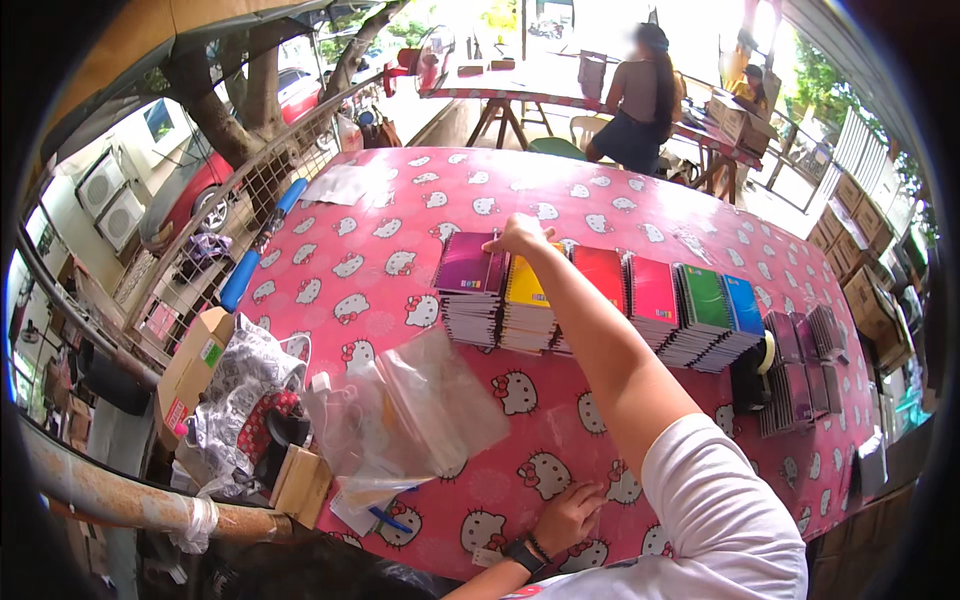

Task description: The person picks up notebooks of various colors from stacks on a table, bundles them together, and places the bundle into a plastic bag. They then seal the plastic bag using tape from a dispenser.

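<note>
A row of spiral notebooks in stacks by cover colour stands across the middle of the table: purple (470, 262), yellow (527, 284), red (600, 275), pinkish red (653, 290), green (704, 298) and blue (743, 303). My right hand (522, 234) reaches over to the far end of the purple and yellow stacks. Its fingers close on the purple notebook's far right corner; some fingertips are hidden. Part of the row lies behind my right forearm. Near the table's front edge, my left hand (572, 516) rests on the pink tablecloth (640, 545), fingers stretched out, holding nothing.
Clear plastic bags (420, 410) lie at left, with a blue pen (392, 520) and an open cardboard box (195, 365) nearby. Right of the row are a tape dispenser (752, 375) and stacks of small notebooks (795, 390). A person (645, 95) sits at a farther table.
</note>
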The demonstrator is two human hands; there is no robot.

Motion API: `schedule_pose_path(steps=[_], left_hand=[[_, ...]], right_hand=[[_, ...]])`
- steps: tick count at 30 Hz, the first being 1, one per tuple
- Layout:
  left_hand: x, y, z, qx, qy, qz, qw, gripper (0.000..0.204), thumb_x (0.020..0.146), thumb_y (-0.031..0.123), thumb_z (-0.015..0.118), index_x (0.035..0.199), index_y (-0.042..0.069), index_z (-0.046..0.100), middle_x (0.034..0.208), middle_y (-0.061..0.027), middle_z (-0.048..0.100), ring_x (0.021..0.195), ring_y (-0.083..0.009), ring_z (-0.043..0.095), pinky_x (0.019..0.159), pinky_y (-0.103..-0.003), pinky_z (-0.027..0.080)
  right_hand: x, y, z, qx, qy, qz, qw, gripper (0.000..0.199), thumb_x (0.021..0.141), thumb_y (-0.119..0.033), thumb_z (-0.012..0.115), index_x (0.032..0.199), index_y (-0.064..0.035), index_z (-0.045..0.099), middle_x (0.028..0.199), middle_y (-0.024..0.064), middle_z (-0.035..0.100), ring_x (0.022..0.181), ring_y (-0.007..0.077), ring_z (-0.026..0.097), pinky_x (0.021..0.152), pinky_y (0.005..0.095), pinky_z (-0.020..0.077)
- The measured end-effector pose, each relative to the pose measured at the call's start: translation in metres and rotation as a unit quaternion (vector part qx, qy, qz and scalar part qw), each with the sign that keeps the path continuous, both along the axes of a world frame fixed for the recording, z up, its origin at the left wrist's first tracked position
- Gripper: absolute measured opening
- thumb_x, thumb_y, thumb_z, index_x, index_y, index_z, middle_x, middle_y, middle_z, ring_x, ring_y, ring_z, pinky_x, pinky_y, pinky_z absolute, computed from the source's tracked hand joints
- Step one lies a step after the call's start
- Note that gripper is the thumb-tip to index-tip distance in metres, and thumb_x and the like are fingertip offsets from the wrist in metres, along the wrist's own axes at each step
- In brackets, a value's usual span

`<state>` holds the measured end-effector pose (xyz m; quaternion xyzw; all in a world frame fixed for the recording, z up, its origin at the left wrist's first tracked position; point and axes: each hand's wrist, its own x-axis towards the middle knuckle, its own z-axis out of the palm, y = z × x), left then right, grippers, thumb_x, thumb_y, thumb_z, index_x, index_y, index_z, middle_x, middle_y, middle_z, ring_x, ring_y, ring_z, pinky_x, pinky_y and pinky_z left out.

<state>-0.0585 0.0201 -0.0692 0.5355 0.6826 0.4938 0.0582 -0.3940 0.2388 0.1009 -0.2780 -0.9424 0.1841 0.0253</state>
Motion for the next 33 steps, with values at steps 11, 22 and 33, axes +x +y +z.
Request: schedule_pose_path(steps=[11,22,33], left_hand=[[-0.046,-0.015,0.036,0.220,-0.714,-0.086,0.659,0.042,0.089,0.038,0.048,0.113,0.004,0.056,0.117,-0.0132,0.057,0.107,-0.0259,0.055,0.090,-0.043,0.046],[-0.069,0.013,-0.001,-0.032,-0.751,-0.065,0.656,0.026,0.082,0.009,0.059,0.107,0.001,0.057,0.100,-0.0108,0.064,0.090,-0.0199,0.063,0.080,-0.036,0.051],[-0.040,0.025,-0.016,-0.102,-0.481,0.013,0.871,0.037,0.077,0.008,0.064,0.112,0.000,0.054,0.102,-0.0096,0.063,0.093,-0.0198,0.059,0.084,-0.033,0.044]], right_hand=[[0.165,-0.056,0.050,-0.242,0.501,0.319,0.767,0.022,0.071,0.004,0.066,0.089,-0.0046,0.057,0.084,0.0041,0.060,0.075,0.0151,0.057,0.068,0.0267,0.0462],[0.341,-0.028,-0.023,-0.103,0.083,0.484,0.865,0.030,0.066,-0.012,0.073,0.094,-0.0102,0.062,0.101,0.0061,0.058,0.109,0.0272,0.050,0.095,0.0453,0.0353],[0.075,0.081,-0.013,0.092,0.011,0.059,0.994,0.047,0.071,-0.043,0.070,0.101,-0.0067,0.065,0.101,0.0121,0.064,0.103,0.0296,0.054,0.088,0.0523,0.0390]])
